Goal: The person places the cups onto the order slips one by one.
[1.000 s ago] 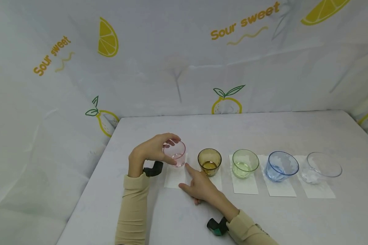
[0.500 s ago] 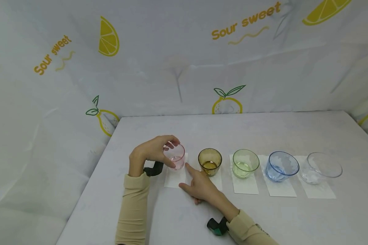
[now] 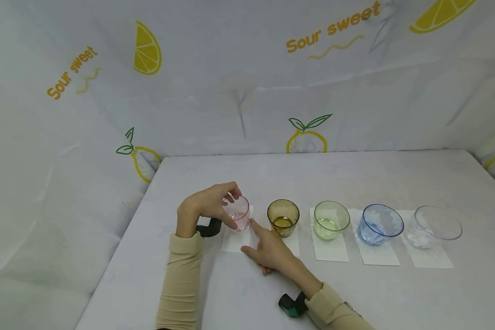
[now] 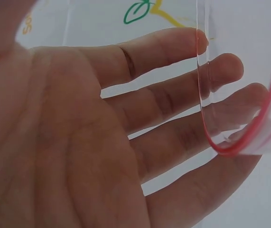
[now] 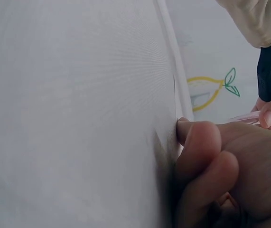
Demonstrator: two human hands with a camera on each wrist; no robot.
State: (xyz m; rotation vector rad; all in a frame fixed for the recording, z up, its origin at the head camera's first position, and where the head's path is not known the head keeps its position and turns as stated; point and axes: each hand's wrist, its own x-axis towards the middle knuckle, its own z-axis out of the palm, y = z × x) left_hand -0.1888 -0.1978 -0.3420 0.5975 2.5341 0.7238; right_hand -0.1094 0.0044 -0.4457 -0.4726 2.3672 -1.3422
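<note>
My left hand (image 3: 208, 203) holds a pink-tinted glass (image 3: 241, 222) between thumb and fingers, over the far part of a white paper (image 3: 233, 241). In the left wrist view the fingers (image 4: 173, 137) lie along the outside of the pink-rimmed glass (image 4: 242, 145). Whether its base touches the paper cannot be made out. My right hand (image 3: 272, 251) rests low at that paper's right edge, index finger and thumb stretched out over it, the other fingers loosely bent. In the right wrist view, bent fingers (image 5: 201, 147) stand close to the white surface.
An amber glass (image 3: 283, 213) stands just beyond the right hand. Farther right in the row come a green glass (image 3: 331, 220), a blue glass (image 3: 379, 224) and a clear glass (image 3: 433, 227), each on a white paper. Behind the white table (image 3: 354, 169) hangs a lemon-print cloth (image 3: 214, 82).
My left hand has brought the pink glass slightly nearer to me, and it sits lower in the head view. The right hand stays in place.
</note>
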